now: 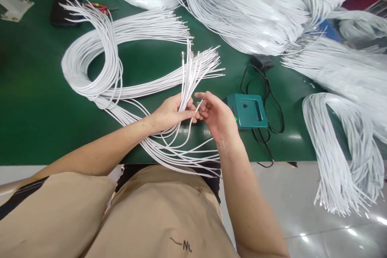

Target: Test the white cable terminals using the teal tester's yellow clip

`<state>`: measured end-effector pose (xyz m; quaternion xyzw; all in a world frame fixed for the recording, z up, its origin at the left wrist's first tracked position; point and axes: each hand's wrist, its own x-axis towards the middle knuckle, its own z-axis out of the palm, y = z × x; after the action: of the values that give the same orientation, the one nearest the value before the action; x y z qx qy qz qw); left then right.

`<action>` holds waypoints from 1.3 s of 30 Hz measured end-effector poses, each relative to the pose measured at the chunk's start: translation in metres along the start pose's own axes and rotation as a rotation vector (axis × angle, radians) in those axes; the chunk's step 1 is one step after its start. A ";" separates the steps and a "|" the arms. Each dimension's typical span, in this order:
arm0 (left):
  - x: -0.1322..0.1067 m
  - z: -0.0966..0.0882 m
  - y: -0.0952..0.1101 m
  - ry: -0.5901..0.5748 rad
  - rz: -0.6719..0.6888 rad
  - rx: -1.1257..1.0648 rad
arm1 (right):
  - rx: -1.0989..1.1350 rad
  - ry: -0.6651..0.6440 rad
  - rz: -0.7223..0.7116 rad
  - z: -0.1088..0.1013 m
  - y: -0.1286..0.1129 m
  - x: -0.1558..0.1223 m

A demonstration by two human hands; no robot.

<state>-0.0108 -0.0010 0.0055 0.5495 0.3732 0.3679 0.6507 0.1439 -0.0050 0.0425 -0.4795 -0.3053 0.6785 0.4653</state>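
Observation:
My left hand is closed round a bundle of white wires, whose stripped-looking ends point up and away from me. Between its thumb and fingers a single wire sticks out toward the right. Close by that wire's tip is my right hand, fingers loosely curled and apart; whether a fingertip touches the wire is hard to see. Behind the left hand lies a large looped hank of white wires on the green table. More loose wires trail along the front edge below both hands.
A teal box with a black cable stands right of my right hand. Big heaps of white wires cover the back. Another hank hangs over the front edge at right. Red-handled pliers lie beside a black object.

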 end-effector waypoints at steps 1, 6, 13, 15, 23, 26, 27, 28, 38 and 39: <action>0.000 0.001 0.001 -0.002 -0.004 0.008 | -0.025 -0.019 0.006 0.000 -0.002 0.001; -0.002 0.002 0.002 0.001 -0.004 -0.013 | -0.014 -0.048 0.068 -0.003 -0.002 0.002; -0.001 0.000 -0.001 -0.011 0.027 -0.017 | 0.089 -0.078 0.099 -0.015 0.007 -0.005; -0.001 0.000 -0.002 -0.006 0.029 -0.041 | 0.027 -0.026 0.043 -0.016 0.007 -0.009; -0.002 0.000 0.003 -0.073 -0.019 -0.081 | -0.623 0.216 -0.333 -0.007 0.010 -0.017; -0.001 -0.001 0.003 -0.094 -0.094 -0.194 | -1.110 0.264 -0.622 -0.007 0.018 -0.017; -0.001 -0.001 0.003 -0.090 -0.122 -0.245 | -1.284 0.256 -0.708 -0.008 0.019 -0.017; 0.000 -0.001 0.002 -0.080 -0.151 -0.287 | -1.437 0.232 -0.767 -0.009 0.020 -0.017; 0.006 0.000 -0.008 0.045 -0.140 -0.058 | -1.855 0.010 -0.662 -0.049 -0.015 0.000; 0.006 0.001 -0.008 0.051 -0.136 -0.030 | -1.861 -0.021 -0.653 -0.051 -0.017 0.002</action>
<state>-0.0066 0.0033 -0.0027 0.5035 0.4208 0.3421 0.6726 0.1973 0.0017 0.0377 -0.5405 -0.8388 0.0101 0.0642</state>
